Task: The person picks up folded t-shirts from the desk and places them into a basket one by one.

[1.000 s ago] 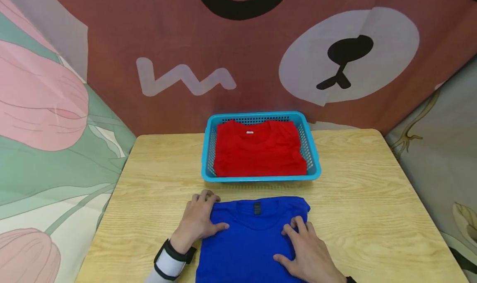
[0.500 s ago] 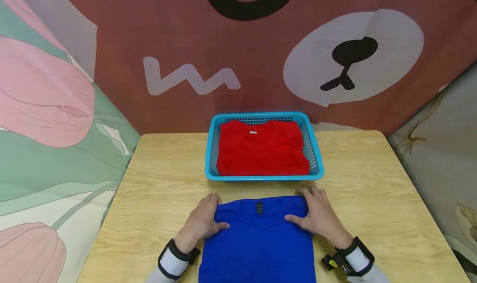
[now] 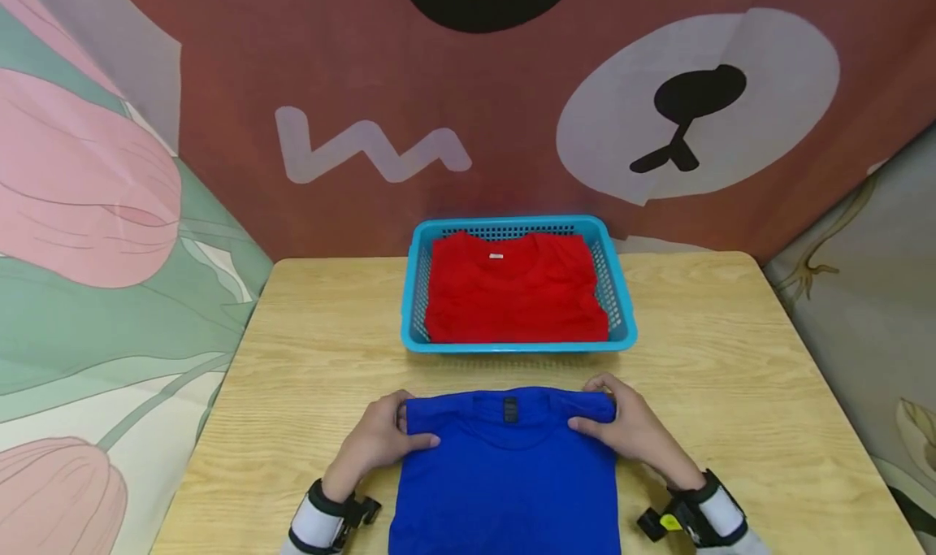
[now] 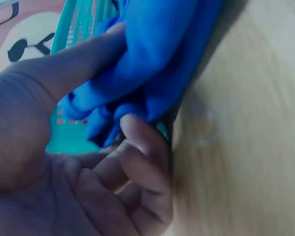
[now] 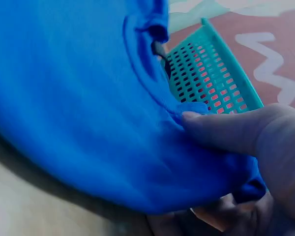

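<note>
A folded blue T-shirt [image 3: 504, 482] with a dark neck label lies at the table's near side, its collar toward the basket. My left hand [image 3: 374, 433] grips its upper left corner, thumb on top and fingers curled beneath. At the upper right corner my right hand [image 3: 634, 425] pinches the cloth the same way. In the left wrist view, the blue T-shirt [image 4: 152, 54] hangs in folds between thumb and fingers. The right wrist view has the T-shirt [image 5: 83, 108] bulging off the tabletop, the thumb pressed near its collar.
Just beyond the shirt stands a blue plastic basket [image 3: 519, 348] holding a folded red T-shirt [image 3: 512, 295]. Both are on a wood-grain table [image 3: 731, 376]. A printed cloth wall [image 3: 366, 67] rises behind the table's far edge.
My right hand has moved from the shirt's right side up to its upper right corner and now grips it. The left fingers have curled under the left corner.
</note>
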Available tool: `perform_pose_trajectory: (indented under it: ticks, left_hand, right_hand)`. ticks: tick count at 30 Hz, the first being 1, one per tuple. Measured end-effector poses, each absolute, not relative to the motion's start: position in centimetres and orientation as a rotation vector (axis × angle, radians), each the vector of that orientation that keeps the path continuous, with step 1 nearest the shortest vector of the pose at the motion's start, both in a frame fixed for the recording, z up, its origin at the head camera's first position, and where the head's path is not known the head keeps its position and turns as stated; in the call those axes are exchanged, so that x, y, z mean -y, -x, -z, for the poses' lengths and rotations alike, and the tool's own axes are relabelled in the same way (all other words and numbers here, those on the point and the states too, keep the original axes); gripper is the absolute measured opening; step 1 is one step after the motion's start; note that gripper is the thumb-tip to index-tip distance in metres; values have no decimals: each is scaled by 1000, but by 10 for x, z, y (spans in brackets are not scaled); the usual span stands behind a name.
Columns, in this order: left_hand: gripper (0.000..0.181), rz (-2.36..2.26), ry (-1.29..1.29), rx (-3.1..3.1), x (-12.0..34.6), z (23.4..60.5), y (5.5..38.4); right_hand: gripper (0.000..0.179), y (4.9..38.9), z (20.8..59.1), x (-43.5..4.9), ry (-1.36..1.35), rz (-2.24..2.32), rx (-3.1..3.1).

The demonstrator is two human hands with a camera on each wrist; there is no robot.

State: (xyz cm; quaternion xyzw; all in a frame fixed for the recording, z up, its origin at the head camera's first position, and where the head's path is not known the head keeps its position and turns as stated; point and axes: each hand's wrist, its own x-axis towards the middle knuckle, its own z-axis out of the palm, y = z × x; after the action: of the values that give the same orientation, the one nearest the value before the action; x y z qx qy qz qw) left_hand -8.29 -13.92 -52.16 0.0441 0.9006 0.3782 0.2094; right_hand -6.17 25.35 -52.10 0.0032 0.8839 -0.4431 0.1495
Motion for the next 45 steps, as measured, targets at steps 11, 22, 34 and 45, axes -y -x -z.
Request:
perform_pose_trajectory:
  ticks: [11,22,34,45]
  left_hand:
    - [28,-1203,-277,-2485,147,518,62]
    - [57,-1476,-317,-2080,152,535,41]
    - [49,-1658,-361,-1856,147,544,30]
    - [45,-1658,-530,-1771,144,499,53]
  right_hand:
    - [77,38,521,-269,-162,1821,-1595]
    - [56,10,537,-251,-34,1673,-1863]
    - [60,3,525,-255,-89,1672,-1962]
    - [52,17,486,-278,131,1752,-1940]
